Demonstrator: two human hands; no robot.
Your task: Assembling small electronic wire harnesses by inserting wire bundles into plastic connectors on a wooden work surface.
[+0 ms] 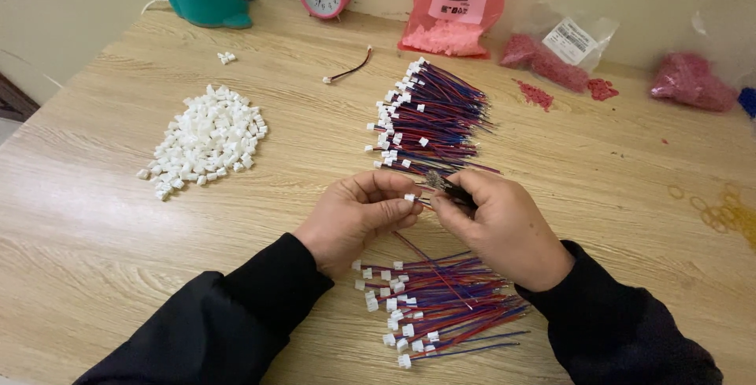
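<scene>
At the centre of the frame we pinch a small white connector (409,197) between the thumb and forefinger of our left hand (358,216), while our right hand (500,223) grips the red-and-blue wire (429,255) that trails down from it. One wire bundle (433,121) lies above, another bundle (441,310) below, and loose white housings (205,141) are heaped at left on the worktop (94,235).
</scene>
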